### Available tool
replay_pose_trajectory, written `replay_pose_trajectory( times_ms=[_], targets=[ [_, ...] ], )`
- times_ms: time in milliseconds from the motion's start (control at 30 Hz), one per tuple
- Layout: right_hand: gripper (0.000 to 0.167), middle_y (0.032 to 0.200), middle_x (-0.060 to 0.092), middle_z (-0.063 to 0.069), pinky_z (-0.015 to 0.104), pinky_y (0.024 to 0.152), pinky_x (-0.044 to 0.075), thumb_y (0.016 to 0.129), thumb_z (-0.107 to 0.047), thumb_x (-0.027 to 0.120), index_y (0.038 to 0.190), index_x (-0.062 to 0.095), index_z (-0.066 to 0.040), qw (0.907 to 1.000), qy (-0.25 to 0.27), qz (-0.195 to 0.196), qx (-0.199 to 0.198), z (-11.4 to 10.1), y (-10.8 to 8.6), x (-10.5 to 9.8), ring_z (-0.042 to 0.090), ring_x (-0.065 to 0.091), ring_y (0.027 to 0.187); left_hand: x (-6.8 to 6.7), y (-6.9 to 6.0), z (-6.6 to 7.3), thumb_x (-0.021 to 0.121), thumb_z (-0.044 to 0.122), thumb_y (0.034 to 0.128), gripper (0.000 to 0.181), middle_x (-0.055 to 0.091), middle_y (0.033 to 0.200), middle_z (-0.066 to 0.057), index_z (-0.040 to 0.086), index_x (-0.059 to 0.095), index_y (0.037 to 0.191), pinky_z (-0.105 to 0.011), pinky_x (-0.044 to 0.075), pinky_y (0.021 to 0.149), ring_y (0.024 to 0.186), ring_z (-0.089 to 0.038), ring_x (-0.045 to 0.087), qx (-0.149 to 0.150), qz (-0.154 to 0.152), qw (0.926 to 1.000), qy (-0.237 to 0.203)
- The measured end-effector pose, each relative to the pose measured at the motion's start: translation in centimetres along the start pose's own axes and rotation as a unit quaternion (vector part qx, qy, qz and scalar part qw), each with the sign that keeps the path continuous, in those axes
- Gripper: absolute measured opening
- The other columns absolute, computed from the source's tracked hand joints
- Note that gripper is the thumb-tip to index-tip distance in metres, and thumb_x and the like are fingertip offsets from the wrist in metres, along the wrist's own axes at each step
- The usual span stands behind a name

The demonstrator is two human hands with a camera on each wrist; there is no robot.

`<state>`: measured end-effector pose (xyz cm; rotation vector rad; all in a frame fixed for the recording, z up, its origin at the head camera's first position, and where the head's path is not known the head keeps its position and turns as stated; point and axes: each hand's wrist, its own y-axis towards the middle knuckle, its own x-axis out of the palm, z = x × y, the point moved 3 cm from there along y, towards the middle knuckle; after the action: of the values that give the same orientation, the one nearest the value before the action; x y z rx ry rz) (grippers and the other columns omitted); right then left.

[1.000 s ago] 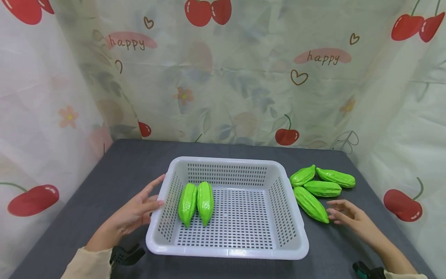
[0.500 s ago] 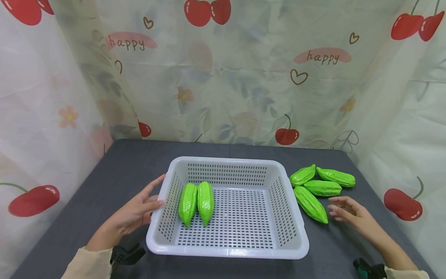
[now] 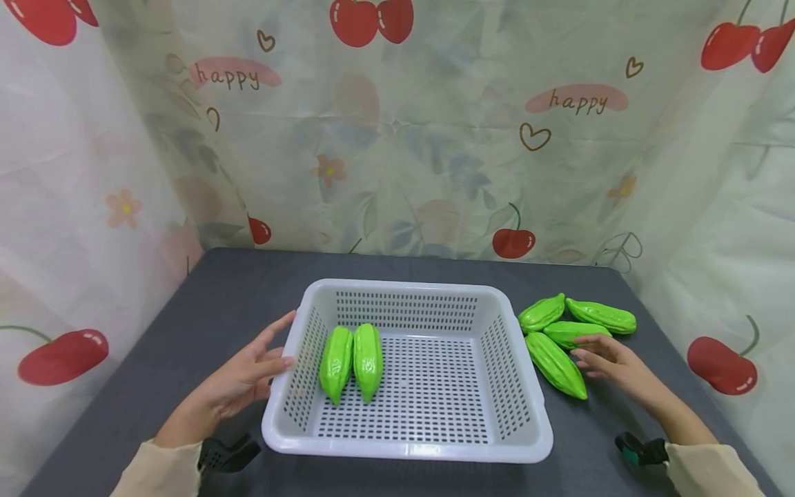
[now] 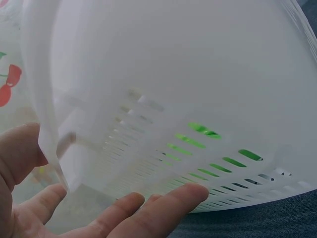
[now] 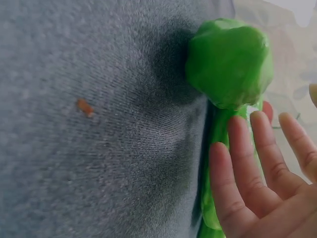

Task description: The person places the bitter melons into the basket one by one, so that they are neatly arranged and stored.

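Observation:
My left hand (image 3: 239,376) rests against the left side of a white perforated plastic basket (image 3: 404,450); its thumb lies on the rim and its fingers stretch along the outer wall (image 4: 163,54). Inside the basket, two green ridged bitter melons (image 3: 336,364) lie side by side at the left. Several more lie on the table to the right, among them a front melon (image 3: 555,366) angled toward me. My right hand (image 3: 615,362) hovers at that pile with loosely bent fingers, partly covering a middle melon (image 3: 562,333). In the right wrist view, a melon's end (image 5: 230,64) shows just beyond the fingertips.
A dark grey cloth-covered table (image 3: 261,276) carries everything. Behind and at both sides hangs a pale curtain (image 3: 397,159) printed with cherries. A small orange-brown speck (image 5: 85,107) lies on the cloth near my right hand.
My right hand has shifted forward and slightly left, over the melon pile, and now overlaps the middle melon. The left hand and the basket stay in place.

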<state>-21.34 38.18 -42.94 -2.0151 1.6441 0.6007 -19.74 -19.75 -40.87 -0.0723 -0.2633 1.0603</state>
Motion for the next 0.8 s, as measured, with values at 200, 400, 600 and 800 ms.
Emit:
replay_pose_trajectory(
  times_ms=[200,400,600,800],
  targets=[
    [0.054,0.138,0.046,0.033,0.041,0.083,0.056,0.101,-0.031,0.05,0.14,0.039,0.005,0.9991,-0.009,-0.04,0.014,0.2,0.9,0.3,0.013,0.061,0.107,-0.1,0.1,-0.2,0.057,0.004,0.0951,0.088,0.027,0.151,-0.032,0.034,-0.001,0.155,-0.063,0.05,0.086,0.116,-0.042,0.059,-0.004,0.007,1.0,-0.003],
    [0.058,0.141,0.042,0.034,0.047,0.085,0.055,0.101,-0.034,0.05,0.143,0.036,0.003,0.9974,-0.026,-0.065,0.02,0.0,1.3,0.8,0.046,0.049,0.123,-0.1,0.1,-0.2,0.057,0.004,0.095,0.088,0.026,0.152,-0.031,0.035,0.0,0.155,-0.063,0.05,0.086,0.116,-0.042,0.059,-0.006,0.01,0.9999,-0.005],
    [0.063,0.137,0.046,0.033,0.049,0.084,0.055,0.099,-0.037,0.052,0.146,0.034,0.002,0.9955,-0.043,-0.076,0.037,-0.1,1.8,1.0,0.044,0.05,0.122,-0.1,0.1,-0.2,0.057,0.004,0.0948,0.088,0.029,0.151,-0.03,0.034,0.0,0.154,-0.063,0.05,0.086,0.115,-0.041,0.059,-0.007,0.01,0.9999,-0.005],
    [0.065,0.133,0.051,0.03,0.047,0.083,0.055,0.097,-0.037,0.055,0.146,0.034,0.001,0.9942,-0.049,-0.084,0.044,-0.2,2.2,1.1,0.038,0.055,0.117,-0.2,0.2,-0.2,0.057,0.004,0.0948,0.088,0.028,0.151,-0.03,0.034,0.0,0.154,-0.063,0.05,0.086,0.115,-0.042,0.059,-0.007,0.01,0.9999,-0.004]
  ],
)
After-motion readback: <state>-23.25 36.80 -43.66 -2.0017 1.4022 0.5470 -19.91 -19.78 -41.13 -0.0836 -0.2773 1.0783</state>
